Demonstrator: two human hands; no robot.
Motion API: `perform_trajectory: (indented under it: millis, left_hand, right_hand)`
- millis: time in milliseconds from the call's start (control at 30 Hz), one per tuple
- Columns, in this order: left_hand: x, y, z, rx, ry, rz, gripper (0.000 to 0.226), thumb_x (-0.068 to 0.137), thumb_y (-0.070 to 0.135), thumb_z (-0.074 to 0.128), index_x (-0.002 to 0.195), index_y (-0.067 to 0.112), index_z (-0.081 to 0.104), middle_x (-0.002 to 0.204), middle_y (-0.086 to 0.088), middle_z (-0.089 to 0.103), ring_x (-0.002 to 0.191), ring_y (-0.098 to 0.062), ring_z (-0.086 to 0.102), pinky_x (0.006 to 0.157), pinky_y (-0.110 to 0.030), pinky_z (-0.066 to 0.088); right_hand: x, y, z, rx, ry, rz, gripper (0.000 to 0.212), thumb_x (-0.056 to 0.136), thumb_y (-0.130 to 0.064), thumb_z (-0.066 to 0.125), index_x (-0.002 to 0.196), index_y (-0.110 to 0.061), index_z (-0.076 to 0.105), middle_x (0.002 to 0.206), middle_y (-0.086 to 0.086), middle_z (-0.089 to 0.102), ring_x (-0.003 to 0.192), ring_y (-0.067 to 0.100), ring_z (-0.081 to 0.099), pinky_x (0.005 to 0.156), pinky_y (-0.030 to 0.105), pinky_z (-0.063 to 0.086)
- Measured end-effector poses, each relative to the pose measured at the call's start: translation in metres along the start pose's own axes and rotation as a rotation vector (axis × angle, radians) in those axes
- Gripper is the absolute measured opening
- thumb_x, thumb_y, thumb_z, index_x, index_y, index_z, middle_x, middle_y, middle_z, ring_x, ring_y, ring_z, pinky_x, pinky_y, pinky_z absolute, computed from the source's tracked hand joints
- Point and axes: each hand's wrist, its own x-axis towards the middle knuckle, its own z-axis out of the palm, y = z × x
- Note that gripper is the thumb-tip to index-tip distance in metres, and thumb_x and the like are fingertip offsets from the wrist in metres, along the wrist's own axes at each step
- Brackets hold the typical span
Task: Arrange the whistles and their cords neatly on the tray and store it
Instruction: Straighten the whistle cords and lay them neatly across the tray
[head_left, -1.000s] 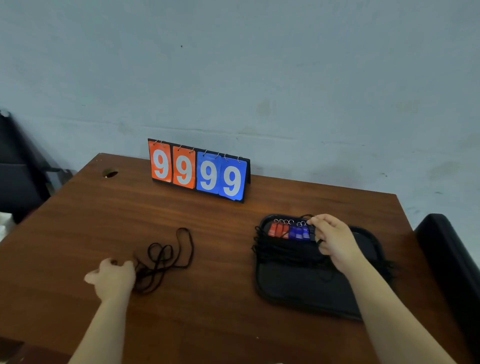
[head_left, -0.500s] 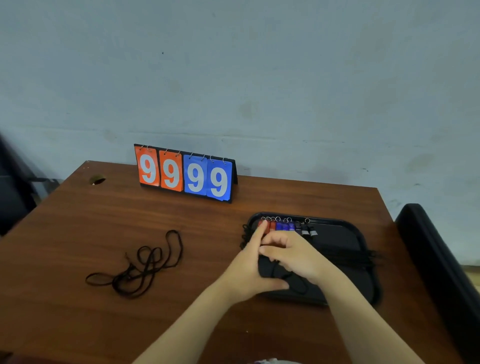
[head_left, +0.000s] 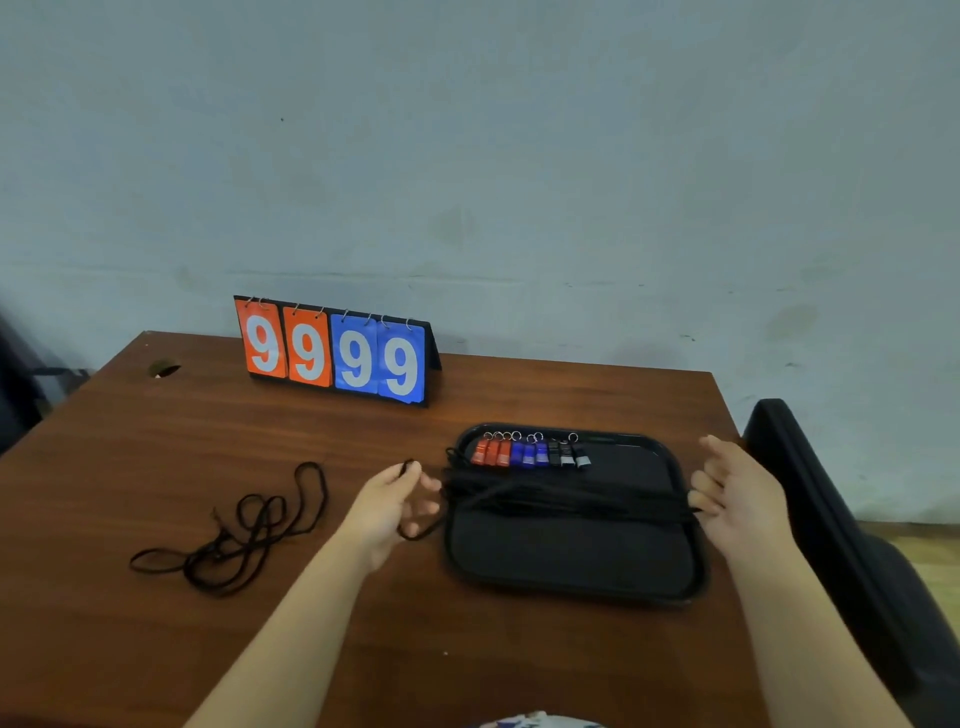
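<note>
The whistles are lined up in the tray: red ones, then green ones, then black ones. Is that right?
Not quite. The head view shows the whistles lined up in the tray, but the middle ones are blue, not green. So it goes red ones, then blue ones, then black ones.

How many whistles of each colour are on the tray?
Red whistles: 3
Blue whistles: 3
Black or grey whistles: 3
Total: 9, all in one row at the far end of the tray.
</note>
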Motion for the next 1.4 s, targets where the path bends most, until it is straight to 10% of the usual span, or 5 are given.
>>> perform_trajectory:
  millis: [333,533,800,1067,1400]
  left_hand:
    - [0.004,-0.007,-0.036,0.149,-0.226,-0.156,0.005,0.087,0.000,0.062,0.090,0.003,0.063,0.076,-0.007,0.061,0.074,-0.017,0.060,0.078,-0.031,0.052]
    - [0.016,-0.028,-0.027,0.147,0.014,-0.223,0.015,0.091,0.006,0.062,0.105,0.003,0.064,0.078,-0.005,0.056,0.059,-0.011,0.047,0.043,-0.018,0.038]
    - [0.039,-0.060,-0.009,-0.104,0.236,-0.272,0.017,0.089,-0.007,0.057,0.105,-0.001,0.060,0.090,-0.015,0.060,0.080,-0.022,0.060,0.068,-0.034,0.054]
    - [0.063,-0.074,0.000,-0.196,0.392,-0.321,0.035,0.086,-0.012,0.059,0.120,-0.007,0.054,0.094,-0.018,0.061,0.084,-0.024,0.060,0.091,-0.036,0.047]
    - [0.093,-0.070,0.010,-0.197,0.458,-0.330,0.043,0.085,-0.010,0.062,0.126,-0.010,0.050,0.099,-0.019,0.060,0.101,-0.028,0.057,0.098,-0.039,0.047]
  right_hand:
    - [0.016,-0.012,-0.062,-0.557,0.224,-0.378,0.015,0.101,-0.030,0.046,0.110,-0.019,0.054,0.071,0.007,0.056,0.060,0.018,0.052,0.059,0.030,0.044]
    - [0.044,0.008,-0.092,-1.043,0.081,-0.399,0.033,0.103,-0.031,0.040,0.095,-0.009,0.064,0.081,0.003,0.060,0.070,0.017,0.052,0.066,0.033,0.039]
    - [0.067,0.047,-0.126,-0.030,0.122,0.413,0.015,0.094,-0.018,0.062,0.098,-0.004,0.065,0.063,-0.002,0.041,0.040,0.005,0.041,0.032,0.015,0.037]
    - [0.084,0.046,-0.120,0.073,0.117,0.325,0.007,0.095,-0.003,0.055,0.097,-0.002,0.061,0.096,0.015,0.063,0.090,0.024,0.062,0.089,0.035,0.049]
    - [0.115,0.049,-0.111,0.075,0.133,0.276,0.026,0.097,-0.003,0.050,0.123,-0.002,0.051,0.103,0.017,0.063,0.092,0.027,0.063,0.095,0.041,0.047]
